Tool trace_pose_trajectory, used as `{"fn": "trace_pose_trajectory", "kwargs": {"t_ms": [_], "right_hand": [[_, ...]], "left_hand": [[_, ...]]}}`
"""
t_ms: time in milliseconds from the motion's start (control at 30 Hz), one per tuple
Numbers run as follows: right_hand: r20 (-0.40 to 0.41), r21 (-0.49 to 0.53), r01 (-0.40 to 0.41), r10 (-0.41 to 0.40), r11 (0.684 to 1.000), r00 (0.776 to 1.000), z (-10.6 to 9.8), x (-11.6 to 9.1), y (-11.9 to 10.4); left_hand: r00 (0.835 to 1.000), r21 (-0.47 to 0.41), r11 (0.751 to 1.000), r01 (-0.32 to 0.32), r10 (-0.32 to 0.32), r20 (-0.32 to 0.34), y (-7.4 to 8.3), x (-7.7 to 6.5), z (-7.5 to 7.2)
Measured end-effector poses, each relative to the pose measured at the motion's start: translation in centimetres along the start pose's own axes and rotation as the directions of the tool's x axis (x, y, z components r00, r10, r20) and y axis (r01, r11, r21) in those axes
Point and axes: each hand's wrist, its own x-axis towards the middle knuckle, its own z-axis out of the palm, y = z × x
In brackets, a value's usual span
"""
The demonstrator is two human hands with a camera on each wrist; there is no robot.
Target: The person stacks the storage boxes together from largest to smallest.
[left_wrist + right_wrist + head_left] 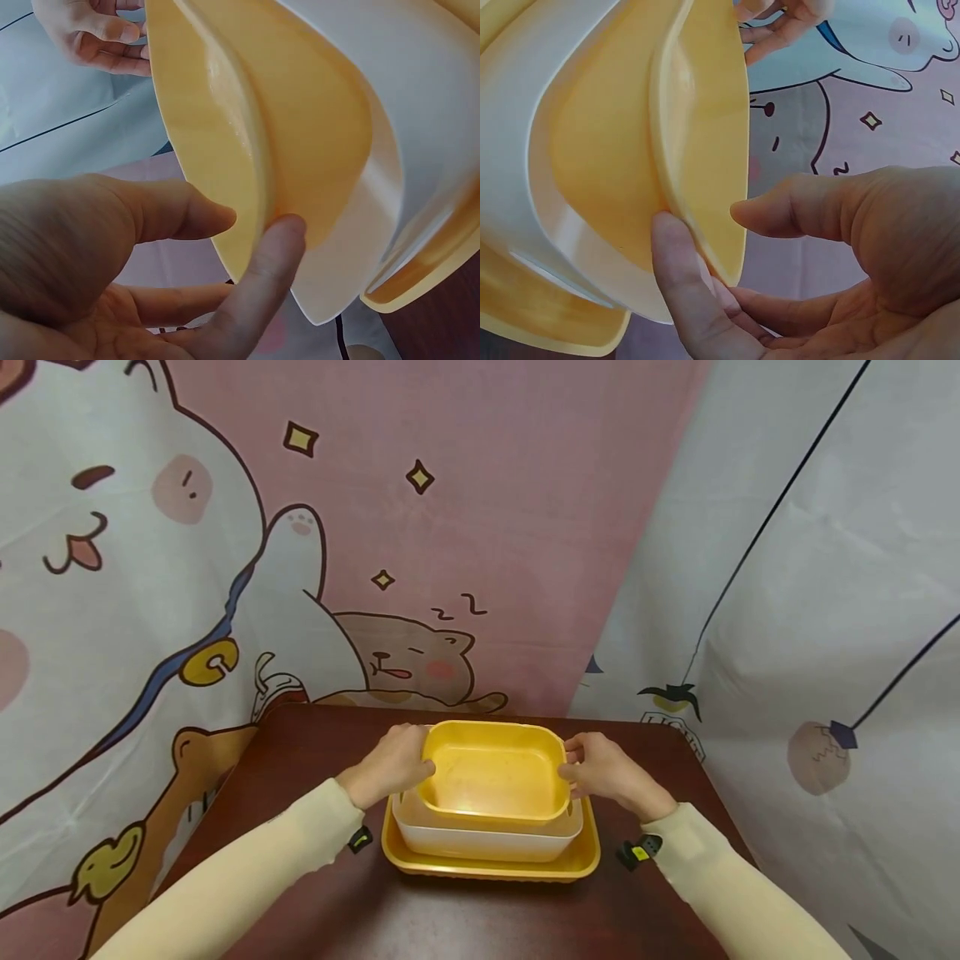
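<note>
A small yellow plastic tray point(495, 781) is tilted with its inside towards me, over a white tray point(487, 843). The white one sits inside a larger yellow tray point(491, 872) on the table. By the left end of its rim, my left hand point(393, 763) pinches the small tray, thumb on the inner side and fingers beneath the rim. At the opposite end my right hand point(607, 768) grips the rim the same way. Both wrist views show a gap between the small tray's underside point(307, 112) and part of the white tray point(510, 135).
The trays stand on a dark red-brown table point(315, 902). A cartoon-printed cloth point(525, 527) hangs behind the table and along both sides, close to its back edge. Dark wristbands with a yellow-green mark, such as the right one point(640, 852), sit at both cuffs.
</note>
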Motion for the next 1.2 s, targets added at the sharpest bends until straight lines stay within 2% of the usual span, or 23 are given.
{"fn": "trace_pose_trajectory", "kwargs": {"t_ms": [200,533,800,1200], "right_hand": [[0.011,-0.033,-0.002,0.002,0.999,1.000,0.6,0.5,0.1],[0.049,-0.091,0.012,-0.008,0.996,0.999,1.1,1.2,0.1],[0.088,-0.128,-0.010,0.021,0.992,0.996,1.1,2.2,0.4],[0.114,-0.241,-0.036,0.065,0.970,0.991,1.3,3.7,-0.4]], "left_hand": [[0.998,0.020,0.999,0.045,-0.046,0.046,0.2,0.7,0.2],[0.991,0.041,0.997,0.071,-0.076,0.110,0.3,1.6,0.4],[0.972,0.048,0.990,0.132,-0.138,0.192,0.4,2.7,0.5],[0.951,0.081,0.984,0.161,-0.176,0.255,0.2,4.0,0.9]]}}
